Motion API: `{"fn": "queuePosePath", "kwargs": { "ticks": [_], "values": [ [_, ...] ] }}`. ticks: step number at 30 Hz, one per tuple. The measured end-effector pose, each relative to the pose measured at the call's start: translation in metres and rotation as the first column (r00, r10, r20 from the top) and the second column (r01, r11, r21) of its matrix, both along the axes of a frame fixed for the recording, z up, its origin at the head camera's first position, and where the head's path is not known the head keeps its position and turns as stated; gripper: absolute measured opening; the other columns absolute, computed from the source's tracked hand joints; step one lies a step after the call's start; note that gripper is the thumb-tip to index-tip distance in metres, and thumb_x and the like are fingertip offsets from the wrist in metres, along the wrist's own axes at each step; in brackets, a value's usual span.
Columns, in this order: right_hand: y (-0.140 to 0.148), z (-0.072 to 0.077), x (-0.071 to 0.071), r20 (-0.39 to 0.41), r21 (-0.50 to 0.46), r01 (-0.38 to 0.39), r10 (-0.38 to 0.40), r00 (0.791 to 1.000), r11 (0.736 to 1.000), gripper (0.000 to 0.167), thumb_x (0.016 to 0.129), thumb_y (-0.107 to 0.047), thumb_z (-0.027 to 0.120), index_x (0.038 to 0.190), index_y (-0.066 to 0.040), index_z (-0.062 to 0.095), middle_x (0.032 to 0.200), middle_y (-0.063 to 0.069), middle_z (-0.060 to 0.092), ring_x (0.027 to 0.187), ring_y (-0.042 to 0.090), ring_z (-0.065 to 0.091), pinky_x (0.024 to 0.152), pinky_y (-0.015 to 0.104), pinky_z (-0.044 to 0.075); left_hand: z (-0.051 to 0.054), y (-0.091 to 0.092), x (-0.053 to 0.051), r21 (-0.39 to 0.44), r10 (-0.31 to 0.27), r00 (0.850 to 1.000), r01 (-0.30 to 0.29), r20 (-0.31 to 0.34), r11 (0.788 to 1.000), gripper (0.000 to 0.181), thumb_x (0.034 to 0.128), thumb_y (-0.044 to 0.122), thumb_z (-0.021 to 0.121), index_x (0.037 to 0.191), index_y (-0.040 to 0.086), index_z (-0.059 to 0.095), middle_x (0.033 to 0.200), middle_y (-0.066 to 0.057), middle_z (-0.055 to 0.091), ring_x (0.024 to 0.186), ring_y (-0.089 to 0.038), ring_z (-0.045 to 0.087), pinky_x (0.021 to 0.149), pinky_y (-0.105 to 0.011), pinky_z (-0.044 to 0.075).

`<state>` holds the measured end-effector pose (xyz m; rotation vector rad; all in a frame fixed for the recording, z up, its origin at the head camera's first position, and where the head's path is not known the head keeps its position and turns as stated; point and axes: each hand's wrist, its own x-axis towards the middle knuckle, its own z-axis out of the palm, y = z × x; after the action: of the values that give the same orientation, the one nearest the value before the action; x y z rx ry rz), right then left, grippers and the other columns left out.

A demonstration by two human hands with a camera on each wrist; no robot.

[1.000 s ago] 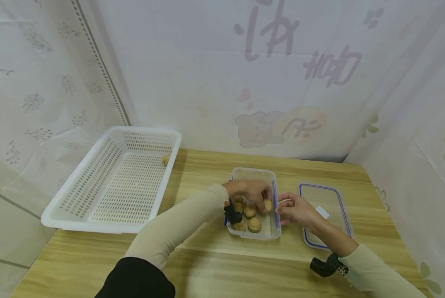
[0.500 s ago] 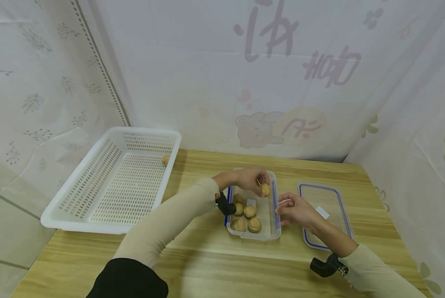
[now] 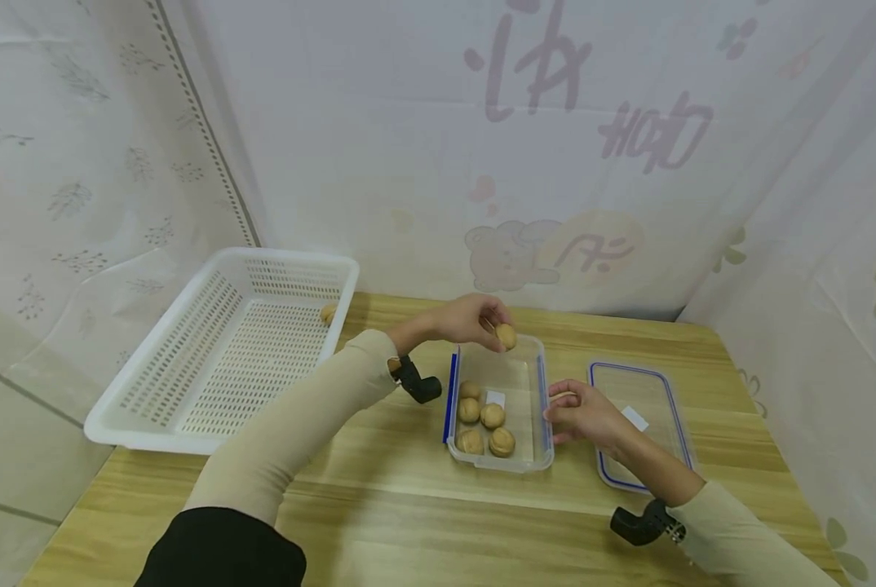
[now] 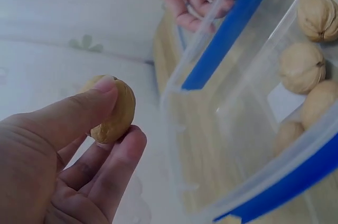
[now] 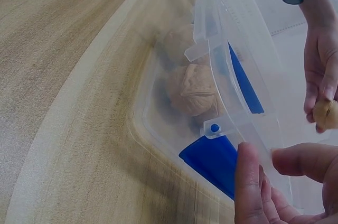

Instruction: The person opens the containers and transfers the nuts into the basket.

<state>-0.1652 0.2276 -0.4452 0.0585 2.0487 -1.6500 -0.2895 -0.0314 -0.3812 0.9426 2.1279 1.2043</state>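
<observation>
My left hand (image 3: 469, 319) pinches a walnut (image 3: 506, 336) above the back rim of a clear plastic box (image 3: 515, 467). In the left wrist view the walnut (image 4: 114, 113) is held between thumb and fingers. Several walnuts (image 3: 493, 416) lie inside the box, mostly along its left side, beside a white label. My right hand (image 3: 585, 416) is at the box's right side, fingers slightly bent near the blue-edged wall; in the right wrist view its thumb and index finger (image 5: 247, 182) are apart, close to the rim. Whether they touch the box I cannot tell.
A white perforated basket (image 3: 346, 297) stands at the left, with a walnut (image 3: 328, 314) by its right wall. To the right of the box lies a clear lid (image 3: 651, 440) with a blue seal, partly under my right forearm. A printed curtain (image 3: 409, 163) hangs behind the table.
My left hand has lifted a walnut from inside the box and moved it back and to the left, up over the back rim. My right hand has stayed in place.
</observation>
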Motion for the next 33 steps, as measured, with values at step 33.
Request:
{"fn": "queuePosePath", "kwargs": {
  "ticks": [33],
  "values": [
    [-0.001, 0.000, 0.002, -0.011, 0.013, 0.004, -0.004, 1.000, 1.000, 0.044, 0.094, 0.004, 0.065, 0.131, 0.010, 0.042, 0.098, 0.010, 0.063, 0.085, 0.021, 0.066, 0.072, 0.038, 0.063, 0.056, -0.164, -0.016, 0.125, 0.434, 0.901, -0.431, 0.003, 0.894, 0.037, 0.0968, 0.008, 0.071, 0.129, -0.002, 0.054, 0.120, -0.014, 0.064, 0.106, -0.020, 0.063, 0.095, -0.030, 0.052]
  ]
}}
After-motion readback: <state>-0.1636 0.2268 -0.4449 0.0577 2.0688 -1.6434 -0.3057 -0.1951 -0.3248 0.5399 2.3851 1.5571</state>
